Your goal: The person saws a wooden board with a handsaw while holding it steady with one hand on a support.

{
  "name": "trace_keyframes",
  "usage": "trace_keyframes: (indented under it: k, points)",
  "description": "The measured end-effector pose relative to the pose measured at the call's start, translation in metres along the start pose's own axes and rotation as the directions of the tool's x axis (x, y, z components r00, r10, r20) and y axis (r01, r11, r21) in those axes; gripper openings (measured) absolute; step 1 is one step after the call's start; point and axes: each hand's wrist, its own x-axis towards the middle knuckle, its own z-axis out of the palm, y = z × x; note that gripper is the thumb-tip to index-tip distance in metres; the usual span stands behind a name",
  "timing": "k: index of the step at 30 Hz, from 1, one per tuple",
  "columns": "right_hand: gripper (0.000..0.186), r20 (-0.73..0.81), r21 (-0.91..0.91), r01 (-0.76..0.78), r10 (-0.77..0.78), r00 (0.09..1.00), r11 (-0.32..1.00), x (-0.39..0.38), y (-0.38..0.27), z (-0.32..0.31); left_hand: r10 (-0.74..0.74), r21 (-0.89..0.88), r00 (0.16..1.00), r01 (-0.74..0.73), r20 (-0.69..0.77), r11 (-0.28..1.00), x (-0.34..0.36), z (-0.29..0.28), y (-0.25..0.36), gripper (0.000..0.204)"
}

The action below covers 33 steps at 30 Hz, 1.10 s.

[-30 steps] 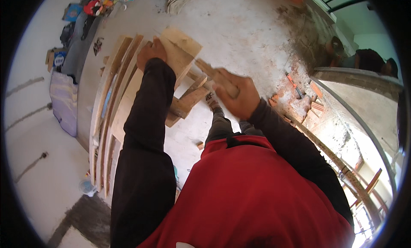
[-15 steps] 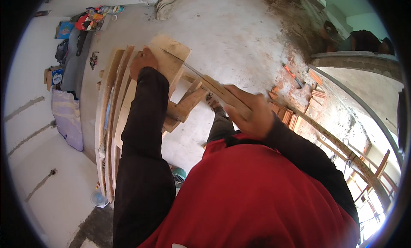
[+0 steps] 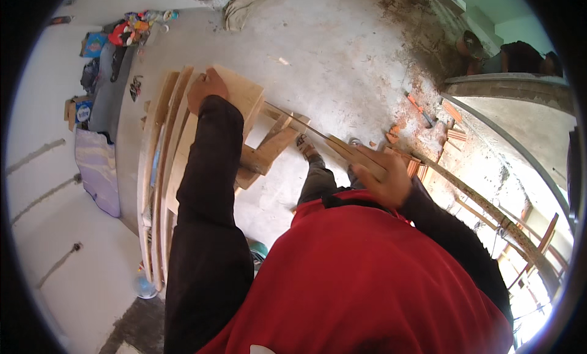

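My right hand (image 3: 385, 178) is closed round the wooden handle of a handsaw (image 3: 342, 147). Its thin blade runs up and left from the hand, and its tip is near the right edge of a pale wooden board (image 3: 243, 92). My left hand (image 3: 206, 90) is closed on the board's far left corner, with the fingertips partly hidden. Under the board is a rough wooden support (image 3: 272, 147) made of short timbers. A small pale piece (image 3: 282, 60) shows against the floor beyond the board; its kind is too blurred to tell.
Long planks (image 3: 160, 170) stand close by my left arm. Bags and boxes line the left wall. To the right, a hammer-like tool with an orange handle (image 3: 419, 109) lies among bricks and rubble. A long pole (image 3: 471, 195) slants past my right arm. My sandalled foot (image 3: 306, 145) is near the support.
The saw has drawn back toward me, down and right. The strip of board beyond the blade is off the board's end, and a small pale piece now shows over the floor.
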Motion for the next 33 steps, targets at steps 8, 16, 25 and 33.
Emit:
trace_keyframes:
  k: [8,16,25,33]
  points:
    - [0.043,-0.18,-0.009,-0.247,0.241,0.954,0.969,-0.076,0.038,-0.036,0.024,-0.033,0.999,-0.025,-0.024,0.999,-0.003,0.003,-0.002,0.059]
    - [0.049,-0.279,0.253,-0.07,0.143,0.95,0.965,-0.063,0.014,-0.025,0.112,-0.045,0.99,-0.116,-0.086,0.992,0.018,0.024,0.007,0.053]
    - [0.05,-0.118,0.199,0.227,-0.207,0.971,0.953,-0.019,-0.015,-0.016,0.121,-0.092,0.982,-0.136,-0.146,0.987,-0.005,0.014,-0.032,0.061]
    - [0.054,-0.044,0.184,0.244,-0.24,0.97,0.952,0.003,-0.017,0.005,0.032,-0.025,0.997,-0.034,-0.063,0.999,-0.013,0.001,-0.017,0.069]
